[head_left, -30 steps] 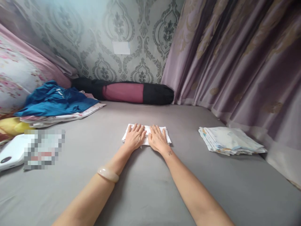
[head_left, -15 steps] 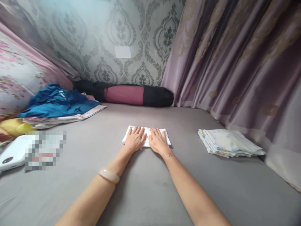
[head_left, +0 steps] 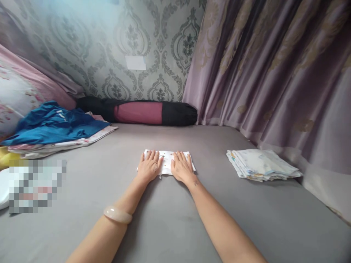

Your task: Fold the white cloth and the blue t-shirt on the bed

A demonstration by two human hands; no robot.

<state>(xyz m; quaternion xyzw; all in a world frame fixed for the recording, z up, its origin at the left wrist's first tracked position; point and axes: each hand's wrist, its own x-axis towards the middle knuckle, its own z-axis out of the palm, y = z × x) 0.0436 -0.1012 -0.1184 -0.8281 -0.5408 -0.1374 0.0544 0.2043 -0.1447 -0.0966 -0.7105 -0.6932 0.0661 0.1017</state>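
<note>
A folded white cloth [head_left: 166, 167] with small dark prints lies flat on the grey bed sheet [head_left: 170, 219]. My left hand [head_left: 149, 166] rests palm down on its left part, fingers stretched out and pointing away from me. On the right part lies my right hand [head_left: 182, 166], also flat with its fingers extended. A strip of the cloth shows between the two hands; the rest is partly covered by them. A pale bangle [head_left: 117, 214] circles my left forearm.
At the right lies a stack of folded whitish cloths [head_left: 263, 164], beside the purple curtain [head_left: 236, 73]. A black and maroon bolster [head_left: 138, 112] runs along the wall. To the left are a blue garment [head_left: 55, 124] on other fabrics and a blurred-out object [head_left: 38, 186].
The view has turned slightly to the right, so most things sit further left. My hands have spread a little apart on the cloth, uncovering more of its middle.
</note>
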